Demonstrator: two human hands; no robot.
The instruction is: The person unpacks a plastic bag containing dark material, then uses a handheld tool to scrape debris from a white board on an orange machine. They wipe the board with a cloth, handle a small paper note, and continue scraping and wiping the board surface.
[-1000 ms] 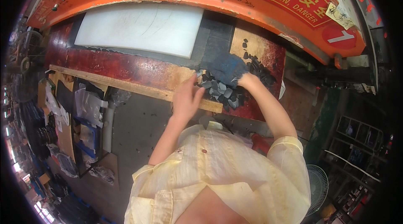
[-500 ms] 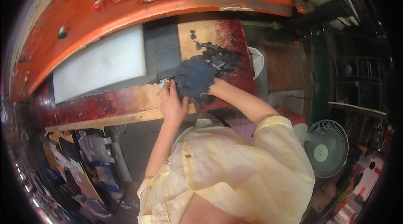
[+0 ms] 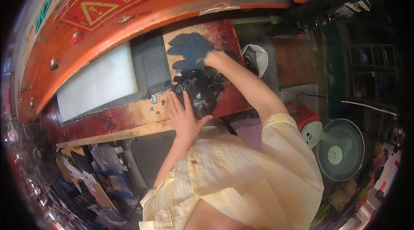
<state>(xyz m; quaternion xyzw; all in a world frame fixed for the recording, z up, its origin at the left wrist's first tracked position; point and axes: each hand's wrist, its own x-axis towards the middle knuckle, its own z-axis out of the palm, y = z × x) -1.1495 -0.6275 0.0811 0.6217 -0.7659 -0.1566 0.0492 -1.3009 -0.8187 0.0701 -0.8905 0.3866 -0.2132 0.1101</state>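
Note:
A loose heap of small black flat cut pieces [image 3: 202,90] lies on the red-stained wooden work board [image 3: 224,36]. My left hand [image 3: 184,115] is bare and rests against the near left side of the heap, its fingers stretched out and the thumb apart. At the far side of the heap is my right hand [image 3: 189,51], in a dark blue glove. Its fingers are spread over the bare wood and nothing shows in its grip. A few small scraps [image 3: 154,99] lie left of my left hand.
A white slab [image 3: 97,84] and a dark grey sheet [image 3: 151,62] lie on the left of the bench. An orange machine beam [image 3: 142,18] with a warning sign spans the far side. A white bag [image 3: 255,59] and a green fan [image 3: 338,150] stand at right.
My gloved right hand has moved from beside my left hand to the far side of the heap. My left hand now lies along the heap's near left edge. Black pieces are gathered nearer me.

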